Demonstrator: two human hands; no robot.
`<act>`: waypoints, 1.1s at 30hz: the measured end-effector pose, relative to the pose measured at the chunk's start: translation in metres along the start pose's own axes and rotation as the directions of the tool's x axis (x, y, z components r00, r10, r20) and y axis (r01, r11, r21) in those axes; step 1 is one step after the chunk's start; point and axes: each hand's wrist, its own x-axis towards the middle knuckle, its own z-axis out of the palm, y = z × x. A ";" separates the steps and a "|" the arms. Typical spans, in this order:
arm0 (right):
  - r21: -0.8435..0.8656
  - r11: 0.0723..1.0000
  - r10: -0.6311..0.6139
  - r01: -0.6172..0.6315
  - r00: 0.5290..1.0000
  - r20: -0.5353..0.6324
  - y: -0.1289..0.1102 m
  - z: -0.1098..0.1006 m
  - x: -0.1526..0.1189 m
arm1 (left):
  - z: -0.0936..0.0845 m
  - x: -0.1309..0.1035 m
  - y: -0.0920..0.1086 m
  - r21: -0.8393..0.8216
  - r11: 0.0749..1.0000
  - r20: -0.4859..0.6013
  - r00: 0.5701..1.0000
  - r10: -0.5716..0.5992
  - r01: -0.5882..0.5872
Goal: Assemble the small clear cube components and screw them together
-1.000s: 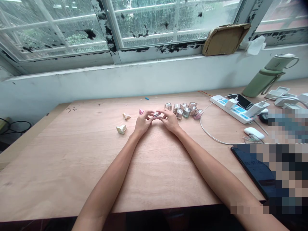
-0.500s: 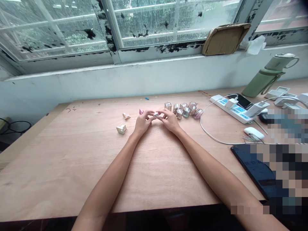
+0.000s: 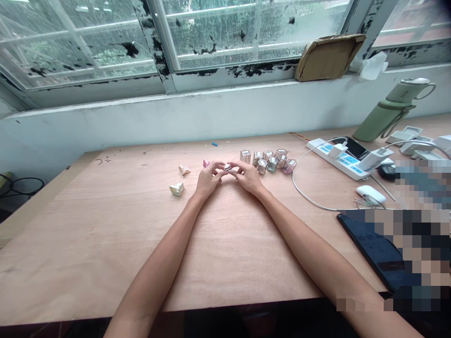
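My left hand [image 3: 209, 179] and my right hand [image 3: 249, 177] meet near the table's far side. Between their fingertips they pinch a small shiny container [image 3: 228, 167], partly covered by the fingers; its exact kind is too small to make out. Just behind my left hand a pink piece [image 3: 206, 163] peeks out. Farther left lie a pale yellow folded piece [image 3: 176, 189] and a peach-coloured piece [image 3: 183, 170]. Close beyond my right hand stand several small clear faceted containers [image 3: 271, 163] with tinted contents, some tilted.
On the right are a white power strip [image 3: 338, 158] with cables, a white mouse-like case [image 3: 370, 195], a dark tablet [image 3: 369, 253] and a green bottle [image 3: 385, 112]. A blue scrap [image 3: 214, 144] lies near the wall. A cardboard piece [image 3: 329, 58] leans on the window.
Both hands stay in place around the small container, which seems turned slightly, with less of its white surface showing. The whole view has shifted a little.
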 end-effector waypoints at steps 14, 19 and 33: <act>-0.016 1.000 -0.023 0.022 1.000 -0.017 0.003 0.002 0.001 | 0.002 -0.001 0.001 0.077 0.997 0.002 1.000 0.019 -0.019; -0.030 0.999 -0.018 0.017 1.000 -0.011 0.000 0.001 0.000 | 0.002 -0.001 0.003 0.131 0.991 0.005 0.999 0.035 -0.035; -0.036 0.999 0.002 -0.001 1.000 0.014 -0.006 -0.002 -0.001 | 0.003 0.002 -0.006 0.180 0.982 -0.018 0.998 0.065 -0.061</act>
